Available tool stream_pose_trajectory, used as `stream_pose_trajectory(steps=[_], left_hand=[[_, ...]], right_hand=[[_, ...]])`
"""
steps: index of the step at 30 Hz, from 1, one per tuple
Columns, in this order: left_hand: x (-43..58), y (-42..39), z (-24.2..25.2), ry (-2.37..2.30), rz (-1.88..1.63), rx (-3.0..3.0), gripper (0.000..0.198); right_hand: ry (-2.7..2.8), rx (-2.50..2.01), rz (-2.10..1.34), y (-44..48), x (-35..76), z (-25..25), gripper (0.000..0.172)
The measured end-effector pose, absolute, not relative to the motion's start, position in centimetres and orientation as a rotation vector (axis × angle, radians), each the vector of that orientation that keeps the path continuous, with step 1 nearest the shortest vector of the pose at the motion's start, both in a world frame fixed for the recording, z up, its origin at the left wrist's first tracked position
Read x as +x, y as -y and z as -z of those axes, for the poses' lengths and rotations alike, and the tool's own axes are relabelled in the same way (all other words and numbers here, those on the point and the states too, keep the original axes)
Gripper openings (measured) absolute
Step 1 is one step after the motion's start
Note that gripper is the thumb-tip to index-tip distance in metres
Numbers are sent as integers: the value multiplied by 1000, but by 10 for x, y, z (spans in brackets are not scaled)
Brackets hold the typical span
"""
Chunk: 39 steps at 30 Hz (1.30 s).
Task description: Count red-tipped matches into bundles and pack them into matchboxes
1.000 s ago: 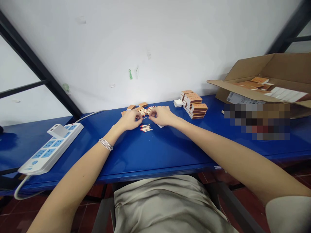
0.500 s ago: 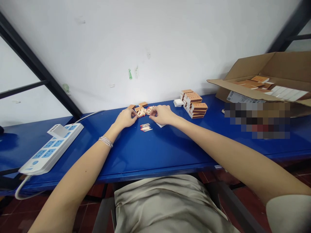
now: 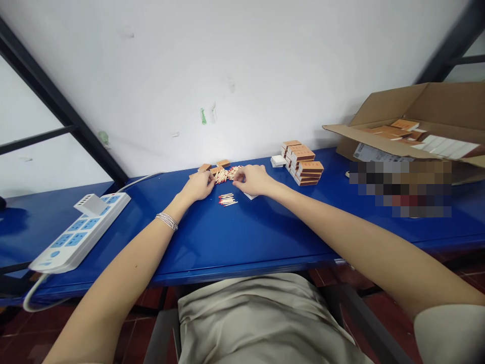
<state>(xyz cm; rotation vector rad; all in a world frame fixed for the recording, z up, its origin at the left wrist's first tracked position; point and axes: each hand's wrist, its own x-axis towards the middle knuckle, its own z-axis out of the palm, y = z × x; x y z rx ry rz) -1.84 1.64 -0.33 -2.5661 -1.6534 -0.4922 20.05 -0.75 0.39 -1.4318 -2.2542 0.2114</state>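
Note:
Both my arms reach far across a blue table (image 3: 235, 237). My left hand (image 3: 197, 186) and my right hand (image 3: 253, 179) rest with curled fingers on either side of a loose pile of red-tipped matches (image 3: 225, 174). Both hands pinch at the pile; what the fingers hold is too small to make out. A smaller neat bunch of matches (image 3: 227, 200) lies just in front of the hands. A few orange matchboxes (image 3: 223, 163) lie behind the pile. A white piece (image 3: 250, 195) peeks from under my right hand.
A stack of orange matchboxes (image 3: 304, 165) with white trays beside it stands to the right. An open cardboard box (image 3: 413, 132) with more boxes sits at the far right. A white power strip (image 3: 78, 231) lies at the left. The wall runs right behind the table.
My left hand slid slightly left and away from the right hand, then drifted back a little. The right hand barely moved.

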Motion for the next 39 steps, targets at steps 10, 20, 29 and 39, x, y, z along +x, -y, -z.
stream_pose_trajectory(steps=[10,20,29,39], left_hand=[[-7,14,-16,1513,640,-2882,21],[-3,19,-16,1538,539,-2980,21],[-5,16,-13,1487,526,-3011,22],[-3,20,-15,1439,438,-3048,18]], right_hand=[[2204,-1240,-274,7,202,-1,23],[2333,-1215,-208,11,201,-2,13],[2361,-1251,-250,9,206,-10,14],[2373,-1307,-222,10,208,-10,15]])
